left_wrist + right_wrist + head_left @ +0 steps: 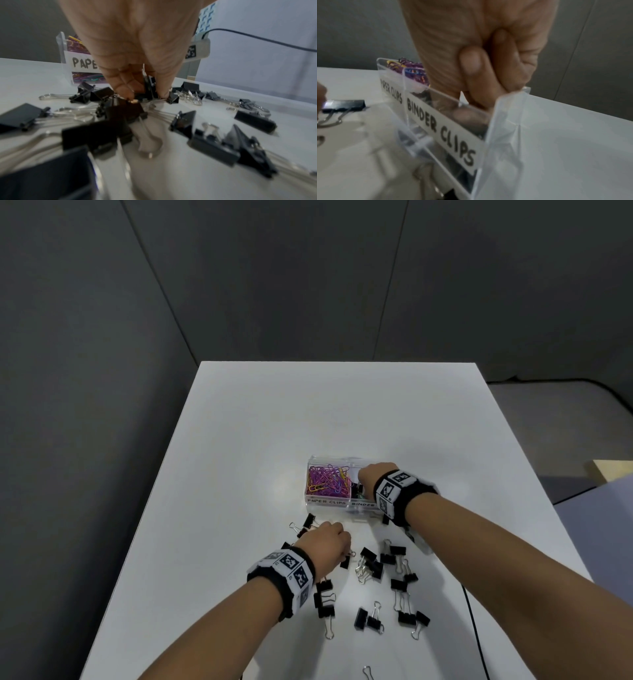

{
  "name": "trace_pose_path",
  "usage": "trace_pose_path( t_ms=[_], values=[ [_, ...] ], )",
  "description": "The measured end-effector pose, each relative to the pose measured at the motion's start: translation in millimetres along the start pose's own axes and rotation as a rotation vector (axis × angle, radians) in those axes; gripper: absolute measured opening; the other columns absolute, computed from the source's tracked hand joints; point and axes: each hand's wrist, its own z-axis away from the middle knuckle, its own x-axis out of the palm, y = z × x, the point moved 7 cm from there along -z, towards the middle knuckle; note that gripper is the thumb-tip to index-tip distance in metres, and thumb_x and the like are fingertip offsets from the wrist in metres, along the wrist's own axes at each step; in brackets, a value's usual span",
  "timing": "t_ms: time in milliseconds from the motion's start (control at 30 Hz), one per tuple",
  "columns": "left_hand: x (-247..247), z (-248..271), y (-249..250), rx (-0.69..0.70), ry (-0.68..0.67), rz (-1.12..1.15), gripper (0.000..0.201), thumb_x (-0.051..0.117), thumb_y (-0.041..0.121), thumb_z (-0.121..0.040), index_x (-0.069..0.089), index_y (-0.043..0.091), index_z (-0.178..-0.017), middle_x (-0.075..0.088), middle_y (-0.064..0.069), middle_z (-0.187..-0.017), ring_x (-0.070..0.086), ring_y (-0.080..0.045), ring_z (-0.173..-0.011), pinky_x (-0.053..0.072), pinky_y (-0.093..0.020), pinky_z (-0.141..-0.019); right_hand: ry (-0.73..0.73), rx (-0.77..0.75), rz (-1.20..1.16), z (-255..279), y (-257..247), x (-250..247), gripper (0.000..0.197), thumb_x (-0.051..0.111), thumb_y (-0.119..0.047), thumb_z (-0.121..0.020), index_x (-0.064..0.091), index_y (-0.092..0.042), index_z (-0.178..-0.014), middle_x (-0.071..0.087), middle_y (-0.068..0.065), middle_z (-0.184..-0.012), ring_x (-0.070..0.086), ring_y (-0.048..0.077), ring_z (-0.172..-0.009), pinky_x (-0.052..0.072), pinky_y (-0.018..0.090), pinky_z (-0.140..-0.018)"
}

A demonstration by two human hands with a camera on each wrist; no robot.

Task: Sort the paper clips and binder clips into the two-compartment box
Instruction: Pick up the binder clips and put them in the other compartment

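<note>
A clear two-compartment box (pixel 329 502) stands mid-table. Its left side, labelled PAPER CLIPS, holds coloured paper clips (pixel 327 479). My right hand (pixel 363 481) reaches down into the right side, labelled BINDER CLIPS (pixel 440 128). There its fingertips (pixel 467 116) sit behind the clear wall, and what they hold is hidden. Several black binder clips (pixel 373 566) lie scattered in front of the box. Among them, my left hand (pixel 344 546) pinches one black binder clip (pixel 150 86) between thumb and fingers just above the table.
A clear plastic flap (pixel 505 121) stands at the box's right end. A black cable (pixel 476 628) runs along the table's right edge. One silver wire handle (pixel 368 672) lies near the front edge. Grey walls close in behind and to the left.
</note>
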Motion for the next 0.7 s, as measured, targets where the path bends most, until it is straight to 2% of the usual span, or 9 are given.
trace_pose_path(
  t_ms=[100,133,233,300,367,433,500,633,700],
  values=[
    [-2.6,0.2,-0.8,-0.009,-0.017,0.041,0.023,0.042,0.010,-0.094,0.054,0.004,-0.113,0.055,-0.015,-0.117,0.051,-0.032,-0.109,0.045,-0.041,-0.085,-0.019,0.025,-0.055,-0.2,0.9,-0.5,0.031,0.051,-0.011,-0.091,0.055,-0.004,-0.122,0.060,0.015,-0.124,0.058,0.030,-0.113,0.046,0.036,-0.091],
    [-2.1,0.1,-1.8,-0.016,-0.027,0.051,0.025,0.041,0.005,-0.094,0.053,0.005,-0.116,0.056,-0.015,-0.117,0.053,-0.032,-0.107,0.046,-0.041,-0.085,-0.027,0.017,-0.071,1.0,1.1,-0.6,0.032,0.051,-0.011,-0.092,0.055,-0.003,-0.122,0.060,0.017,-0.122,0.058,0.030,-0.111,0.046,0.036,-0.089],
    [0.5,-2.1,-4.7,-0.024,-0.038,0.100,0.042,0.038,-0.003,-0.091,0.046,0.011,-0.129,0.055,-0.014,-0.121,0.054,-0.031,-0.110,0.047,-0.041,-0.090,-0.044,-0.003,-0.053,2.2,1.8,0.6,0.025,0.057,-0.012,-0.086,0.060,-0.002,-0.108,0.068,0.013,-0.103,0.057,0.026,-0.077,0.047,0.029,-0.068],
    [-5.8,-1.0,-2.9,-0.009,0.014,0.154,0.047,0.037,-0.006,-0.091,0.042,0.012,-0.134,0.053,-0.013,-0.124,0.052,-0.029,-0.112,0.045,-0.038,-0.097,-0.002,-0.030,-0.046,3.0,-0.4,-1.9,0.017,0.058,-0.012,-0.083,0.059,-0.006,-0.099,0.070,0.013,-0.098,0.060,0.027,-0.073,0.049,0.028,-0.066],
    [-16.6,2.3,-4.0,0.000,0.095,0.221,0.046,0.038,-0.006,-0.090,0.044,0.010,-0.132,0.053,-0.012,-0.122,0.052,-0.025,-0.109,0.043,-0.032,-0.099,0.009,-0.058,-0.010,7.4,-2.6,-4.1,0.018,0.059,-0.011,-0.083,0.059,-0.008,-0.101,0.068,0.014,-0.097,0.063,0.029,-0.078,0.045,0.027,-0.063],
    [-23.9,6.8,-13.0,-0.037,0.139,0.265,0.036,0.039,0.001,-0.091,0.048,0.010,-0.125,0.053,-0.009,-0.124,0.052,-0.022,-0.111,0.041,-0.028,-0.097,0.014,-0.050,0.040,10.0,-1.3,-7.1,0.019,0.058,-0.015,-0.085,0.061,-0.004,-0.100,0.068,0.014,-0.095,0.062,0.029,-0.077,0.044,0.027,-0.063],
    [-27.7,11.8,-27.3,-0.087,0.158,0.235,0.031,0.041,0.018,-0.094,0.046,0.016,-0.125,0.049,-0.005,-0.129,0.054,-0.021,-0.109,0.042,-0.030,-0.093,0.033,-0.035,0.066,12.4,2.9,-12.5,0.022,0.055,-0.019,-0.087,0.062,-0.002,-0.100,0.068,0.014,-0.096,0.063,0.029,-0.080,0.044,0.029,-0.064],
    [-14.4,22.2,-63.3,-0.230,0.056,0.144,0.065,0.054,0.046,-0.085,0.026,0.030,-0.140,0.041,-0.005,-0.128,0.055,-0.025,-0.108,0.048,-0.037,-0.091,0.067,-0.007,0.062,23.1,16.4,-25.9,0.028,0.051,-0.024,-0.089,0.060,-0.004,-0.106,0.066,0.012,-0.109,0.065,0.029,-0.098,0.047,0.030,-0.074],
    [-6.2,25.5,-74.6,-0.272,0.007,0.186,0.077,0.063,0.052,-0.077,0.022,0.034,-0.141,0.036,-0.004,-0.126,0.055,-0.023,-0.108,0.049,-0.040,-0.093,0.089,0.011,0.040,29.7,20.1,-34.1,0.026,0.052,-0.022,-0.089,0.059,-0.005,-0.107,0.065,0.012,-0.110,0.063,0.028,-0.094,0.046,0.030,-0.073]
  ],
)
